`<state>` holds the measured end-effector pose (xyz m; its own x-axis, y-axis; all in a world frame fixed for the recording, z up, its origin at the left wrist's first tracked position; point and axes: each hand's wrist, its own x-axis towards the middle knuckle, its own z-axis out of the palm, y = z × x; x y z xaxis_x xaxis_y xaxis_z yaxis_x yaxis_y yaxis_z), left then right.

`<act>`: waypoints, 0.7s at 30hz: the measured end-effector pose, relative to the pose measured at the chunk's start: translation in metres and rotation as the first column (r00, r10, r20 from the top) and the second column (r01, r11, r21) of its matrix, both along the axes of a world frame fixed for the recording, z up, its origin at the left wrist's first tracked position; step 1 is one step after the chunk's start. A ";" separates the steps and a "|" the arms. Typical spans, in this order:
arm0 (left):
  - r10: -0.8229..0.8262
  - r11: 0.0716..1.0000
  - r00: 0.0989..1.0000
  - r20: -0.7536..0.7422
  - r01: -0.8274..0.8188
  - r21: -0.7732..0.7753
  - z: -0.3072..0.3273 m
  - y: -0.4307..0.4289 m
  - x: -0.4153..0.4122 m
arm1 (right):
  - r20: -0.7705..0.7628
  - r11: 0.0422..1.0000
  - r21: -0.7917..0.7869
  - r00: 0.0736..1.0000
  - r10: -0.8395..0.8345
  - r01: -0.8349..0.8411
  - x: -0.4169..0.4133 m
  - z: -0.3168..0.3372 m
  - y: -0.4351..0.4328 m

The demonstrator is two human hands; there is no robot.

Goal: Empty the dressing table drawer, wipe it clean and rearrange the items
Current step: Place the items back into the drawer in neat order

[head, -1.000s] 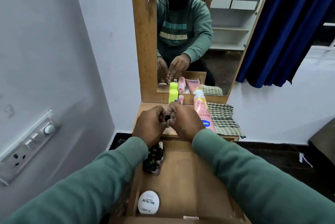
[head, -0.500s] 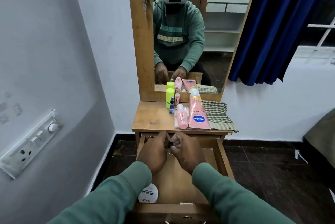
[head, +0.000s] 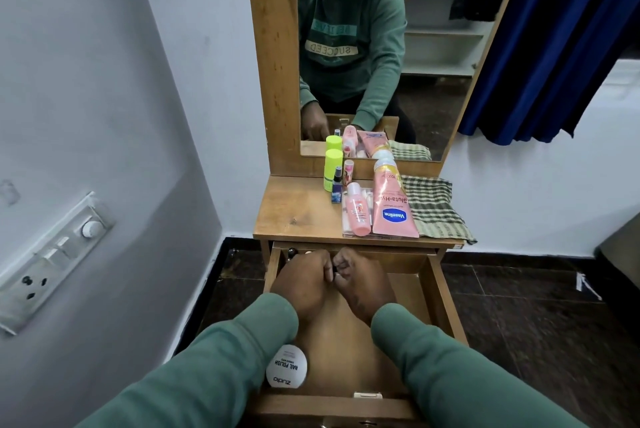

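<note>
Nearest, at the front of the open drawer, a white round nail polish tub lies at 7 o'clock from the hands, just beside the left sleeve. Over the drawer the left hand and right hand meet knuckle to knuckle, fingers curled, both pinching a small dark item; what it is I cannot tell. Dark caps sit at 11 o'clock from the hands, in the drawer's back corner. Beyond, on the table top, a pink bottle and Vaseline tube lie side by side, a checked cloth at their 3 o'clock, a green bottle upright at 11 o'clock before the mirror
</note>
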<state>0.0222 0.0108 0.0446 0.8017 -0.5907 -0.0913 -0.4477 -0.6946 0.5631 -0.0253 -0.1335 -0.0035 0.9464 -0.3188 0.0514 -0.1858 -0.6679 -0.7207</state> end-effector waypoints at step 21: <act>0.034 0.999 0.999 0.028 -0.033 -0.038 0.034 0.014 -0.014 | 0.011 0.992 -0.127 1.000 -0.002 0.004 -0.042 0.030 -0.005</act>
